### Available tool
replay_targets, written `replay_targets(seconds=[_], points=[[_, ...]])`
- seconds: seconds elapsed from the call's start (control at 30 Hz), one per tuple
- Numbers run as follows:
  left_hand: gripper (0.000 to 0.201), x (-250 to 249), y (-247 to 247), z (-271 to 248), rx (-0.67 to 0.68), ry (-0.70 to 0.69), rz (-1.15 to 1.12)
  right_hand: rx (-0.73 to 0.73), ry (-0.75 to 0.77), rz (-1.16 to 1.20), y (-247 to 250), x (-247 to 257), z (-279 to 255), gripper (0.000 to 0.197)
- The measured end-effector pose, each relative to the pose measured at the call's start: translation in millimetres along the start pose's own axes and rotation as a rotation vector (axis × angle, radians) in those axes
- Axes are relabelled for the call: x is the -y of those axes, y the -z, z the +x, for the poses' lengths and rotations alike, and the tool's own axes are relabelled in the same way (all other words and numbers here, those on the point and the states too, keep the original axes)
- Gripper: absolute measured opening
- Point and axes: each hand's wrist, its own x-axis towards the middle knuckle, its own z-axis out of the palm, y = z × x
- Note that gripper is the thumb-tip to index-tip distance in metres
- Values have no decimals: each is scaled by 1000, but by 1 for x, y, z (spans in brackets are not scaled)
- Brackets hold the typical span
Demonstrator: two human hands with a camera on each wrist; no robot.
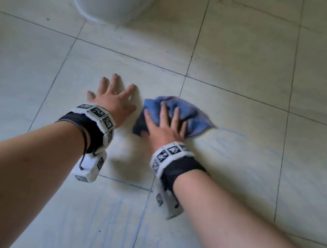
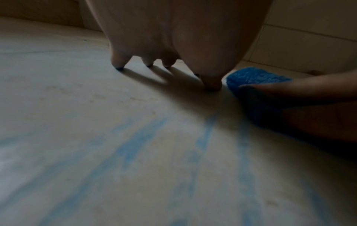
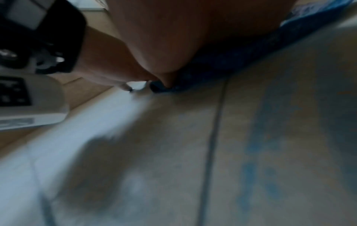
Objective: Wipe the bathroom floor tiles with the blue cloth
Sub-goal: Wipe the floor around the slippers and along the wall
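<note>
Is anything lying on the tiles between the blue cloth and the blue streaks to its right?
Nothing visible. The right hand presses the blue cloth flat, and the tiles toward the streaks are bare.

Soft daylight brightens the head view; both wrist views are dim and blurred, finger shadows falling toward 5 o'clock on the floor [image 2: 135, 152].

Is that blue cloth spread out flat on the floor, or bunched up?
Bunched up. The blue cloth sits in a crumpled, lumpy heap under the right hand, with folds rising between the spread fingers rather than lying flat.
</note>
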Motion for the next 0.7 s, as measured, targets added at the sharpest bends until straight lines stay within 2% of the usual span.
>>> replay_targets(seconds=[0.1,0.2,0.27,0.4,0.5,0.7], points=[[57,9,0,-3,-9,4,2,18,11,-9,-2,-5,5,60],[57,18,1,-5,12,10,-12,-42,-205,-4,17,-52,21,55],[58,18,3,-7,23,16,-6,-30,-309,-21,36,-80,27,59],[63,-11,18,-3,52,5,-38,-9,-278,-31,63,-87,28,58],[63,-40,33,1,31,-34,-54,6,-232,103,75,-77,25,42],[64,-82,67,-21,4,-106,-57,98,-333,248,113,-68,3,35]])
